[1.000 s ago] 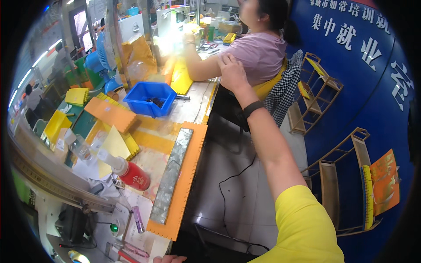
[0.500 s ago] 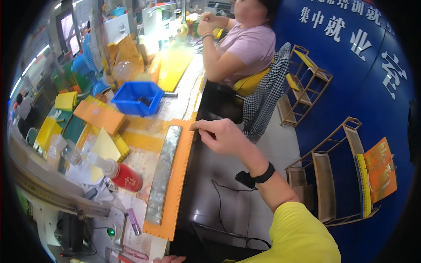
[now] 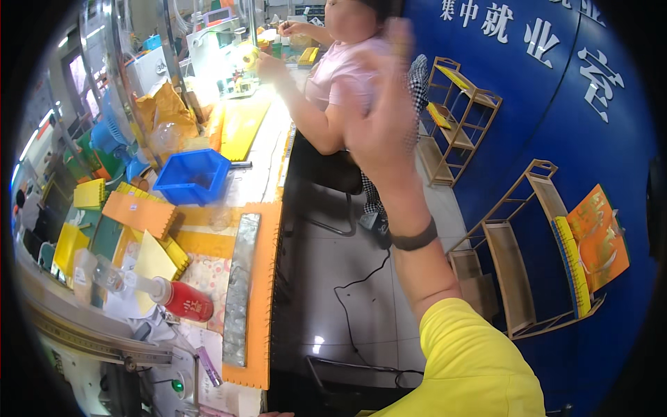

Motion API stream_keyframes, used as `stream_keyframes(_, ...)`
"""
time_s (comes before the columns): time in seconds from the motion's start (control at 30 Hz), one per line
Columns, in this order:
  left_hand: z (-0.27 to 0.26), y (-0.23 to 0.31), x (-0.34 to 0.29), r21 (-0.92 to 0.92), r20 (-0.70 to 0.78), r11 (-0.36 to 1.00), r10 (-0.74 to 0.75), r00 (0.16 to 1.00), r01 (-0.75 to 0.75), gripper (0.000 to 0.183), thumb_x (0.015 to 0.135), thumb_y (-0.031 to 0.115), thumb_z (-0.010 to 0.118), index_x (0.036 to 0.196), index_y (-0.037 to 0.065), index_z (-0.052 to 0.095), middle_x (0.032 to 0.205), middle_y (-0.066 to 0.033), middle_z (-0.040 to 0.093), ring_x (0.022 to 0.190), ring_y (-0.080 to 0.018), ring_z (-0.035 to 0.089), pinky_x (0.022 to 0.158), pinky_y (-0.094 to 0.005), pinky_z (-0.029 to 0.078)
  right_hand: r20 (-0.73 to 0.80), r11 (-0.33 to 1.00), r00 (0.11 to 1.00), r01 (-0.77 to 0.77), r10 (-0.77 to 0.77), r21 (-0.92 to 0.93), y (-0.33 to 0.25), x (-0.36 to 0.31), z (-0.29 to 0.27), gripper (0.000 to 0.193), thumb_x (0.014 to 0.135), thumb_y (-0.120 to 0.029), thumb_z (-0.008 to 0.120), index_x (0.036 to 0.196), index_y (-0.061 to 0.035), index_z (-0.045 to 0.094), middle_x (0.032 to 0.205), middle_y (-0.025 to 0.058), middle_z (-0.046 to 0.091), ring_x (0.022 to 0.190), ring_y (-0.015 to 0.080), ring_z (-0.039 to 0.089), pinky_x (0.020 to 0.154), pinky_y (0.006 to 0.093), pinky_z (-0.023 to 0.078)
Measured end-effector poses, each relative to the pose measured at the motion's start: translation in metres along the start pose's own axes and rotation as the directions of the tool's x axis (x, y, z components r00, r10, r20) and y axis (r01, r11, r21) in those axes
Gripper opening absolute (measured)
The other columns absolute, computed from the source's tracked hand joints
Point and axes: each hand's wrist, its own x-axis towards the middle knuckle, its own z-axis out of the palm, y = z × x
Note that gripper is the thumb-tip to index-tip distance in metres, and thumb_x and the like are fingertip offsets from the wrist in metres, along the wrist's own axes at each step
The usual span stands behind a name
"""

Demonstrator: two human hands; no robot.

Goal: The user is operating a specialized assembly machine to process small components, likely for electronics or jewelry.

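My right hand (image 3: 385, 118) is raised over the aisle, in front of the seated co-worker, and smeared by motion. At least one finger points up, and nothing shows in the hand. Of my left hand (image 3: 278, 414) only a sliver shows at the lower edge, below the near end of a long orange board (image 3: 259, 306) with toothed edges. A mottled grey metal strip (image 3: 241, 292) lies lengthwise on that board, along the table's right edge. Neither hand touches the strip.
A red bottle with a white pump (image 3: 186, 297), a blue bin (image 3: 192, 177) and orange and yellow toothed pieces (image 3: 139, 212) cover the table. Ahead sits a co-worker (image 3: 333, 90). Wooden racks (image 3: 511, 278) stand by the blue wall; a black cable (image 3: 347, 306) runs over the floor.
My right hand has left the board's far end and swung up and right. The view has shifted slightly. The co-worker's hands, earlier together, are now apart.
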Motion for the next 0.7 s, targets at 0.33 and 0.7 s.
stream_keyframes(0.33, 0.007, -0.005, -0.006, 0.025, -0.035, 0.999, -0.04, 0.999, 0.041, 0.035, 0.102, -0.003, 0.064, 0.135, 0.005, 0.069, 0.128, -0.0196, 0.069, 0.12, -0.0451, 0.063, 0.105, -0.0531, 0.053, 0.537, 0.919, 0.844, -0.219, 0.009, 0.328, -0.053, -0.047, -0.016, 0.042, 0.101, -0.011, 0.072, 0.143, -0.0093, 0.075, 0.112, 0.0221, 0.078, 0.097, 0.0357, 0.079, 0.087, 0.0417, 0.061)
stream_keyframes(0.7, 0.009, 0.001, -0.01, 0.071, -0.063, 0.997, -0.006, 0.998, 0.011, 0.031, 0.104, 0.0, 0.065, 0.134, 0.006, 0.07, 0.127, -0.0177, 0.07, 0.12, -0.044, 0.064, 0.104, -0.0526, 0.054, 0.847, 0.834, 0.526, -0.433, -0.075, 0.342, -0.044, -0.135, -0.005, 0.026, 0.1, -0.016, 0.067, 0.121, -0.0117, 0.082, 0.089, 0.0212, 0.077, 0.081, 0.0404, 0.077, 0.077, 0.0505, 0.062)
